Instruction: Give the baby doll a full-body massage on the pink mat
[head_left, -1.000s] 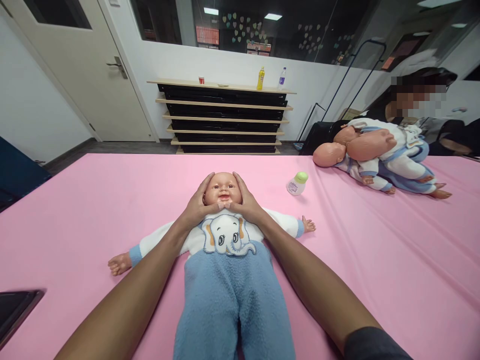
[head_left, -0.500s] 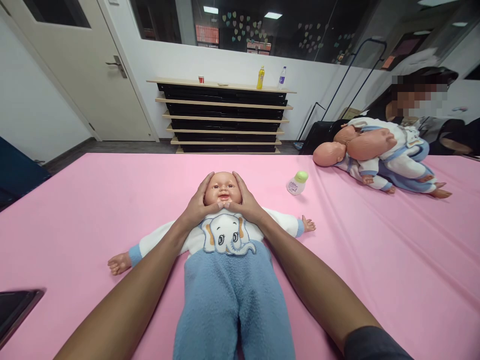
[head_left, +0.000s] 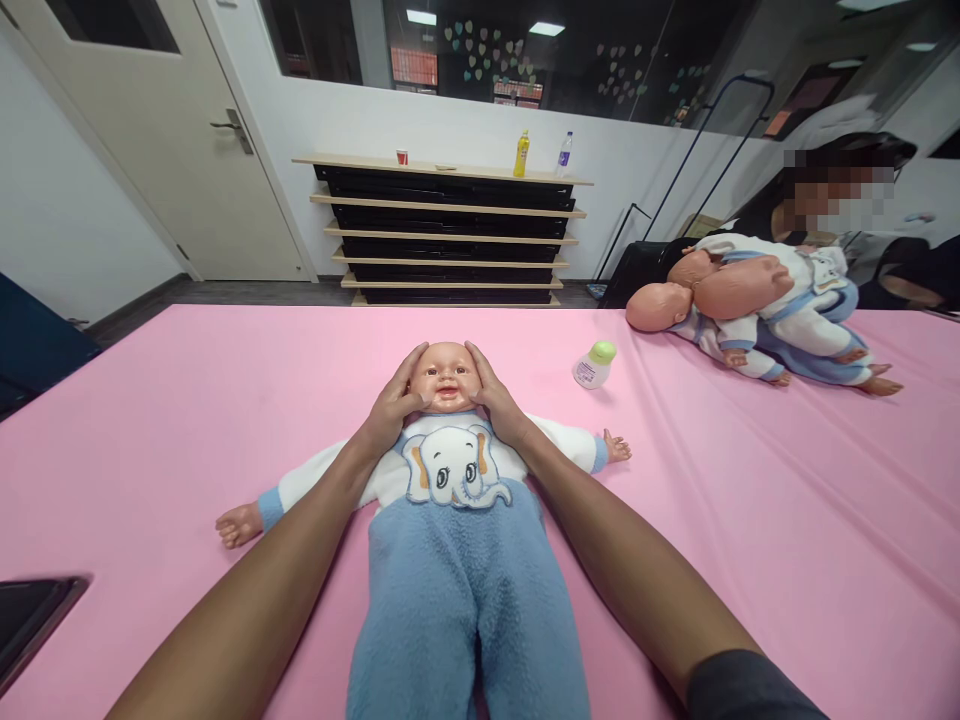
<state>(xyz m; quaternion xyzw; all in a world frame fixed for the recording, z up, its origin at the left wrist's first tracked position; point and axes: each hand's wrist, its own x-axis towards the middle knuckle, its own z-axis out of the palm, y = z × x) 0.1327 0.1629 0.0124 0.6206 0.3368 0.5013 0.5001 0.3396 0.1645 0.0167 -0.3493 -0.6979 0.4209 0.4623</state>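
A baby doll (head_left: 465, 560) lies on its back, face up, in a white top with an elephant patch and blue trousers, its arms spread out to the sides. My left hand (head_left: 394, 405) rests against the left side of the doll's head (head_left: 448, 375), fingers stretched along it and thumb on the cheek near the mouth. On the other side, my right hand (head_left: 496, 395) lies the same way, its thumb at the other cheek. Both hands are open and touch the head. The fingers' undersides are hidden.
A pink sheet (head_left: 712, 560) covers the table. A lotion bottle with a green cap (head_left: 593, 366) stands right of the doll. More dolls (head_left: 742, 300) are piled at the back right beside another person (head_left: 780, 205). A dark flat object (head_left: 37, 620) lies at the left edge.
My thumbs have moved apart, from meeting at the doll's chin outward and up to its cheeks. The fingers stay along the sides of the head.
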